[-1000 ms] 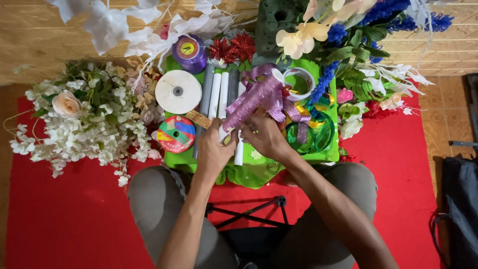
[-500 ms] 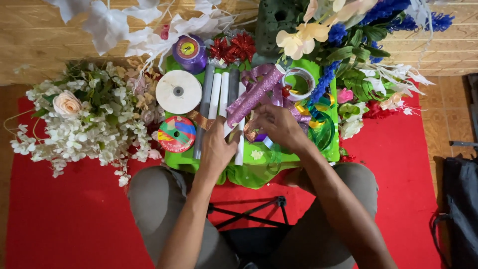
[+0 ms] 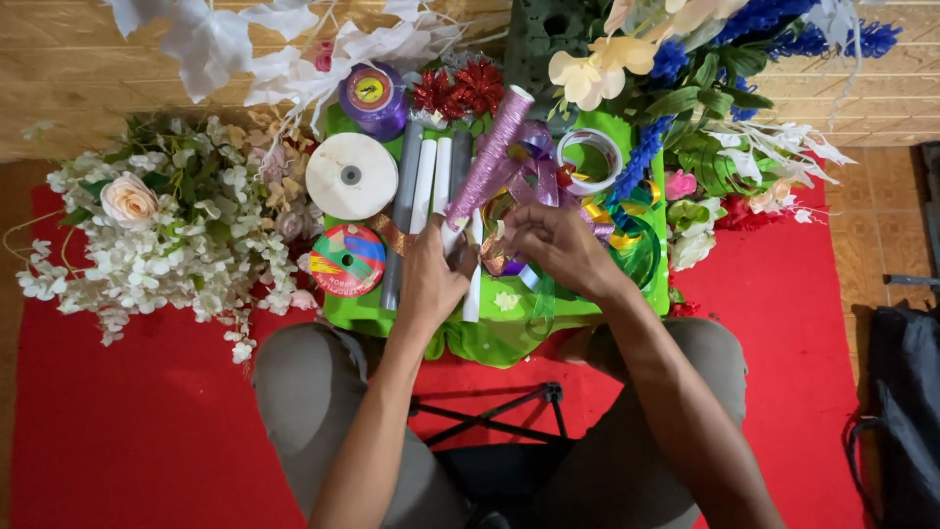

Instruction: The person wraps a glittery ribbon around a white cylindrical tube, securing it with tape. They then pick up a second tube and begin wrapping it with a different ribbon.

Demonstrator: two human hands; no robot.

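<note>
Gripped at its lower end by the left hand (image 3: 431, 279), a glittery purple roll (image 3: 490, 157) is held slanting up over the middle of the green tray (image 3: 367, 312). Left of it, a white spool (image 3: 352, 175) and a striped spool (image 3: 347, 261) are seen by the tray's left edge. Purple ribbon (image 3: 534, 171) is pinched between the right hand's (image 3: 558, 245) fingers beside the roll.

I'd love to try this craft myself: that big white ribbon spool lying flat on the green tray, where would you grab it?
Probably by its round rim, from above. The white spool lies flat on the green tray, so its edge is exposed on the near and left sides. The grey and white rolls sit close on its right, so come from the left, away from the left hand.
</note>
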